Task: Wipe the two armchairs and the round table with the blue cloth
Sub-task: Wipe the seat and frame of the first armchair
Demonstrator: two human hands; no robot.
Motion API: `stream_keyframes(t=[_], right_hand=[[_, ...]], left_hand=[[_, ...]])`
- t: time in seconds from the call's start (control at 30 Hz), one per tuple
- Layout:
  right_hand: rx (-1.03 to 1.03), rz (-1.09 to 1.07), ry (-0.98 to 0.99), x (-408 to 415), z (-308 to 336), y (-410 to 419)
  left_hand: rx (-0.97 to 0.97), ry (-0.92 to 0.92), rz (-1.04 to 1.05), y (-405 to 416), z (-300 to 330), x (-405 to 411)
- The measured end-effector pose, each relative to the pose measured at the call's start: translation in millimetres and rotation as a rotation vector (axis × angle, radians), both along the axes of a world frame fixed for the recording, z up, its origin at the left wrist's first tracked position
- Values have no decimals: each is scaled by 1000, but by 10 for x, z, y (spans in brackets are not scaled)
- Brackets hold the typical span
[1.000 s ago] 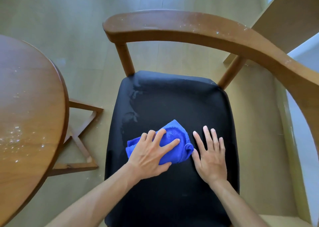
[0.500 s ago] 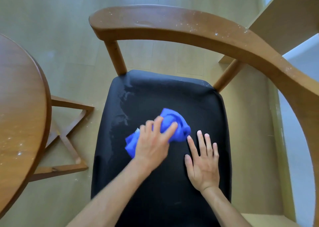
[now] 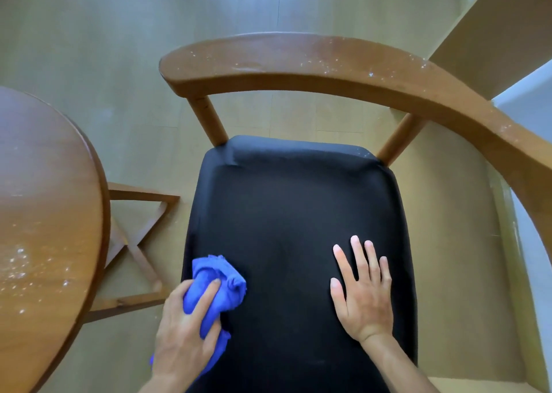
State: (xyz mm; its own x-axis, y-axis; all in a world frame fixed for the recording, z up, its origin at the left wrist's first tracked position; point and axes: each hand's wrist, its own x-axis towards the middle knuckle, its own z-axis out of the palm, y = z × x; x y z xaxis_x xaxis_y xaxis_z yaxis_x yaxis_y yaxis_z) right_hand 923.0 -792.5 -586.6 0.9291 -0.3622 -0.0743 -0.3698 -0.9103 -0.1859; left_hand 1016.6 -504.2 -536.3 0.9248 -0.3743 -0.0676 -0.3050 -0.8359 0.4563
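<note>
While left hand (image 3: 186,330) grips blue cloth (image 3: 219,285) — right hand (image 3: 363,294) flat on seat (image 3: 295,207).

The black seat (image 3: 292,213) of the armchair (image 3: 298,64) is carrying the bunched blue cloth (image 3: 218,282) at its left edge — the floor (image 3: 89,34) is bearing the armchair and the speckled round counter (image 3: 44,213).

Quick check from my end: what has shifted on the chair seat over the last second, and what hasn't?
The left hand dragged the blue cloth from the middle of the black seat to its left edge, now bunching it in a grip instead of pressing it flat. The damp streaks near the seat's back left no longer show. The right hand stayed flat on the seat; specks remain on the armrest and round table.
</note>
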Motion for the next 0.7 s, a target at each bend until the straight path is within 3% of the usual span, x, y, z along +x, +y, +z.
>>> stream_keyframes(t=[0.1, 0.3, 0.47, 0.7], right_hand=[[-4, -1, -22, -10, -27, 12], [-13, -7, -48, 4, -31, 8], [-8, -12, -53, -9, -49, 12], [-18, -6, -38, -7, -73, 7]], left_hand=[[-40, 35, 52, -3, -46, -16], [-125, 114, 475, -795, -79, 1118], [-29, 97, 461, -1315, -75, 1989], [135, -23, 390, -1669, -128, 1869]])
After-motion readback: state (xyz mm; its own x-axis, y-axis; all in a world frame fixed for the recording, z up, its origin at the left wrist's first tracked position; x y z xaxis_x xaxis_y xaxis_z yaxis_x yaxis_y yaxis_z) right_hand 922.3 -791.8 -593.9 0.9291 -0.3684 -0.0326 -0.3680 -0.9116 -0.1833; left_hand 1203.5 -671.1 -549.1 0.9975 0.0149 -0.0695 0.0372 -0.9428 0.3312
